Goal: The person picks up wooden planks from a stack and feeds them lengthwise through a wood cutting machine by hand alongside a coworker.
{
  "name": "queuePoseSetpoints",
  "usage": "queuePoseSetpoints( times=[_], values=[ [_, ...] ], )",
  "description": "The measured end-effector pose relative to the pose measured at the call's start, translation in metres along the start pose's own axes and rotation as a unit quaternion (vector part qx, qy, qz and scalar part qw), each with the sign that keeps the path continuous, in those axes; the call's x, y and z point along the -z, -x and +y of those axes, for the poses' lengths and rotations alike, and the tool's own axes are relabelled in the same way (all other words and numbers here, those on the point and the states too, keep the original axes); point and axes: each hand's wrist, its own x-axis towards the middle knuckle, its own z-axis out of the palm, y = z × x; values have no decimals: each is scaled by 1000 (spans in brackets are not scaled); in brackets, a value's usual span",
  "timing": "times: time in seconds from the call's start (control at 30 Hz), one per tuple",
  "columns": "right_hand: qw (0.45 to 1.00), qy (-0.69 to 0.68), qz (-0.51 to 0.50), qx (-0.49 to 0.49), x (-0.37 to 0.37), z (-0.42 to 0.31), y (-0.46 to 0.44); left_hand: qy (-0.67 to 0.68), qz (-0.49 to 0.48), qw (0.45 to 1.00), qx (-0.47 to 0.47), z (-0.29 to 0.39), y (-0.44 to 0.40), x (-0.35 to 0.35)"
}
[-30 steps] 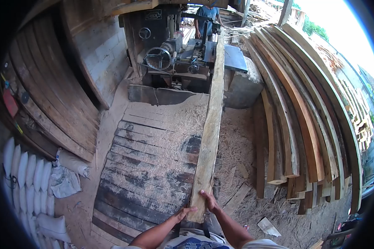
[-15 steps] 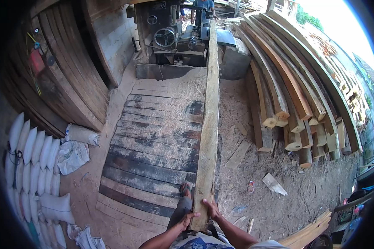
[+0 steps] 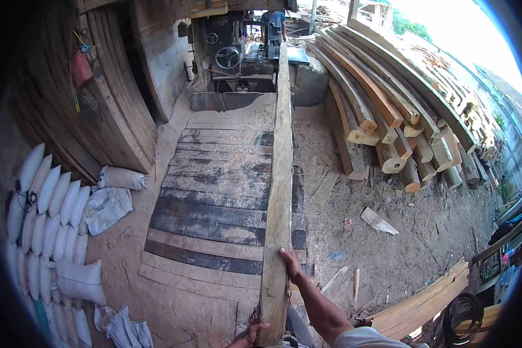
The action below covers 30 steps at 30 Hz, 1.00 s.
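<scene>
A long wooden beam (image 3: 278, 197) runs from the bottom centre away to a machine with a handwheel (image 3: 227, 57). Around the beam's right edge, my right hand (image 3: 293, 265) is closed, its thumb on the upper face. Lower down, at the near end, my left hand (image 3: 255, 332) grips the left edge, with part of it hidden by the beam. A person in a blue shirt (image 3: 274, 24) stands behind the machine near the beam's far end.
Slatted boards covered in sawdust (image 3: 214, 214) lie left of the beam. Stacked beams (image 3: 388, 110) fill the right side. White sacks (image 3: 49, 191) are piled at the left, below leaning planks (image 3: 110, 87). Cut boards (image 3: 417, 301) lie at the lower right.
The machine and stacked beams now appear farther off, and more ground shows at the right. My hands have moved apart along the beam, the left one nearer its end.
</scene>
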Motion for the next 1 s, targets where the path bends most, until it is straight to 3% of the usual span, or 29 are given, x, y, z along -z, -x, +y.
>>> queuePoseSetpoints(
  times=[0.4, 0.5, 0.57, 0.63, 0.8, 1.0],
  values=[
    [999, 17, 27, 22, -77, 198, 213, -36, 74, 996, -31, -201, 205, 140],
    [998, -34, 18, -39, -84, 219, 292, -58, 83, 994, -31, -271, 237, 152],
    [990, -80, -17, -113, -61, 224, 337, -65, 94, 990, -77, -310, 252, 109],
    [993, -85, 4, -83, -43, 235, 373, -69, 54, 993, -81, -344, 246, 107],
    [996, -33, 1, -79, -28, 253, 389, -95, 9, 992, -82, -370, 238, 123],
    [996, -27, -5, -83, -38, 249, 338, -119, -1, 988, -103, -341, 223, 128]
  ],
)
